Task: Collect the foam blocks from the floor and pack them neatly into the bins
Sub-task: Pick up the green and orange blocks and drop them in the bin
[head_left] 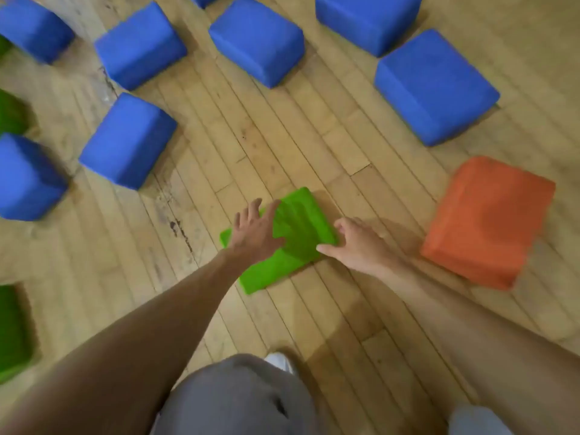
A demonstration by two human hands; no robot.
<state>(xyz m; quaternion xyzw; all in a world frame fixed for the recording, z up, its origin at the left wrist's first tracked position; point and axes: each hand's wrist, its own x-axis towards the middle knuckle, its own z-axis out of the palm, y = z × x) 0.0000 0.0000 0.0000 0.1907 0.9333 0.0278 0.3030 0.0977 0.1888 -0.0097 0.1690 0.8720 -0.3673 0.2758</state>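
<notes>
Head view: both hands at a green foam block [298, 233] lying flat on the wooden floor [314, 146].

From where I stand the job in hand looks like the pick-up. It would go best with one palm on each opposite side of the block, squeezing evenly and lifting it level, since soft foam could bend or slip from a one-sided grip. The block lies just ahead of the person's knees, between the two hands. The left hand [254, 230] is over its far-left part, palm down, fingers spread and straight, holding nothing. The right hand [354, 246] is at its right edge, fingers loosely bent and thumb along the near corner, not yet closed on it. An orange block [483, 221] sits near on the right, and blue blocks [255, 39] lie scattered farther off.
</notes>
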